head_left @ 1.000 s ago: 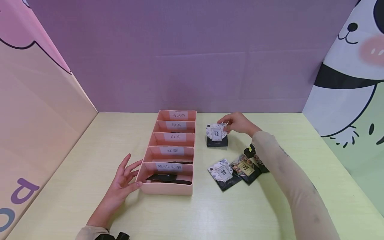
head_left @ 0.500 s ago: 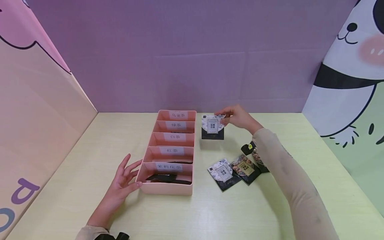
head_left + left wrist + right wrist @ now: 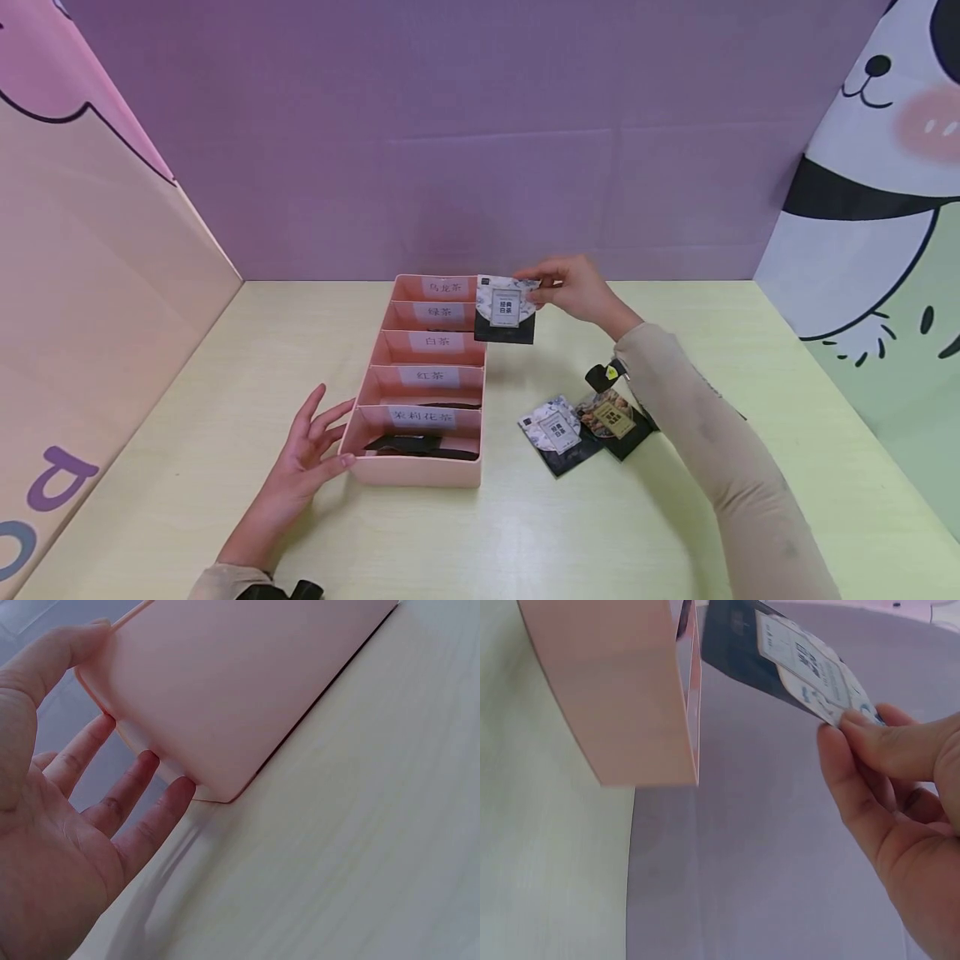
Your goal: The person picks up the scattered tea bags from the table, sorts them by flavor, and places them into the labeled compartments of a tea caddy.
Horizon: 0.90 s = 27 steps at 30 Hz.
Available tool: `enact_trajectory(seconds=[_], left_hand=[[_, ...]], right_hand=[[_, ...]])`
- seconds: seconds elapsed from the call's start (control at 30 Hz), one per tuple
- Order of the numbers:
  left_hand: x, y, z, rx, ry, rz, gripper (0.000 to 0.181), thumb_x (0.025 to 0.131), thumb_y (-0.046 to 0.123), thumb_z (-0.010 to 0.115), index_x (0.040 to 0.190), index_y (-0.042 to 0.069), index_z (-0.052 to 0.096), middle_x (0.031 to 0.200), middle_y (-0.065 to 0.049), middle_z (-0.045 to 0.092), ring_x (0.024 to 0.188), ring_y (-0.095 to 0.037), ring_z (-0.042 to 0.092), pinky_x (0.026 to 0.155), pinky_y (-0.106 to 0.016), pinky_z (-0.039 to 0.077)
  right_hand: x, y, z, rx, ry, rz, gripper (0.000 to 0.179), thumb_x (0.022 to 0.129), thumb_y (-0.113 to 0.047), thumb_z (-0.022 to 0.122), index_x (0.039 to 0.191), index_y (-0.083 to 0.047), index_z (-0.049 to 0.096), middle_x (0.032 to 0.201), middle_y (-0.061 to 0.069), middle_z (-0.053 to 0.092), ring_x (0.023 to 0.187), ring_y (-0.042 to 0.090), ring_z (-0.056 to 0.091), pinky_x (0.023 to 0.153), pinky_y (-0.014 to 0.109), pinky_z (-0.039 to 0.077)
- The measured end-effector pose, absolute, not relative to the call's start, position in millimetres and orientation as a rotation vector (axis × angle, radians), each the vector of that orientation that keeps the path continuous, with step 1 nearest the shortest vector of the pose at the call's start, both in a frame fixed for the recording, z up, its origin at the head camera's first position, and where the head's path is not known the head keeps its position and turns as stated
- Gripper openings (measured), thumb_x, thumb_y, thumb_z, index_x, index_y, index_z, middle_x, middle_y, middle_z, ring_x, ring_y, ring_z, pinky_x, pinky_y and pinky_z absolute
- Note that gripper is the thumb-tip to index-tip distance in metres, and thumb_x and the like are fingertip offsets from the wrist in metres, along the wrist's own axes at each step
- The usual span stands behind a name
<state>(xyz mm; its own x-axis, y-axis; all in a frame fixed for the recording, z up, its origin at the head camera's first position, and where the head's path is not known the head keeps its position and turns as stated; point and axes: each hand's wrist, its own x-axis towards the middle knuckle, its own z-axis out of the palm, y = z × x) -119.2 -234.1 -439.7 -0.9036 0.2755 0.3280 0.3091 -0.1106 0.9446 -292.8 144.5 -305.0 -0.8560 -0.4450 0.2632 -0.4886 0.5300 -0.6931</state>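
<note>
My right hand (image 3: 573, 292) pinches a white-and-black tea sachet (image 3: 505, 310) by its upper right edge. The sachet hangs upright above the right rim of a pink divided box (image 3: 416, 475), by its rear compartments. In the right wrist view the sachet (image 3: 795, 660) is between thumb and fingertips, beside the box wall (image 3: 622, 697). My left hand (image 3: 303, 467) is at the box's front left corner, thumb on the rim. The left wrist view shows its spread fingers (image 3: 139, 799) touching the box's side. Dark sachets (image 3: 420, 446) lie in the front compartment.
On the table (image 3: 600, 533) right of the box lie another white-and-black sachet (image 3: 561, 436) and a brown-patterned one (image 3: 615, 422). My right forearm (image 3: 720, 442) passes over the table beside them. A purple backdrop (image 3: 480, 167) rises behind, with printed panels at both sides.
My right hand has lifted the sachet and carried it leftward, from the table right of the box to the box's right rim. The left hand and the box have stayed put.
</note>
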Motion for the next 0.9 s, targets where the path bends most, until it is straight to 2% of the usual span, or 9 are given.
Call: enact_trajectory(seconds=[0.1,0.27,0.7,0.9], left_hand=[[-119,-234,-439,-0.674,-2.089,-2.217,0.092,0.092,-0.016,0.054,0.16,0.024,0.005,0.143,0.016,0.049,0.123,-0.003,0.052,0.091,-0.019,0.049],[-119,-233,-438,-0.68,-2.088,-2.218,0.092,0.093,-0.016,0.054,0.16,0.024,0.005,0.143,0.017,0.049,0.123,-0.003,0.051,0.091,-0.019,0.049],[-120,-232,-437,-0.669,-2.099,-2.221,0.093,0.092,-0.015,0.054,0.16,0.023,0.004,0.143,0.017,0.049,0.123,-0.002,0.052,0.092,-0.02,0.049],[-120,-233,-438,-0.671,-2.097,-2.22,0.092,0.092,-0.015,0.054,0.16,0.024,0.005,0.143,0.016,0.049,0.124,-0.002,0.052,0.092,-0.02,0.049]], right_hand=[[-288,135,-306,0.847,-2.64,1.263,0.032,0.087,0.005,0.072,0.117,-0.004,0.074,0.101,0.011,0.068,0.078,0.022,0.062,0.062,0.025,0.048],[-282,120,-314,0.952,-2.485,1.296,0.03,0.085,0.006,0.074,0.114,-0.003,0.075,0.092,0.01,0.066,0.073,0.02,0.062,0.058,0.025,0.046],[-267,91,-344,1.151,-2.168,1.332,0.025,0.083,0.011,0.073,0.106,0.003,0.075,0.086,0.01,0.064,0.073,0.019,0.058,0.062,0.023,0.05],[-261,86,-358,1.25,-2.178,1.306,0.025,0.083,0.013,0.072,0.105,0.001,0.075,0.095,0.01,0.068,0.08,0.019,0.06,0.067,0.024,0.053]])
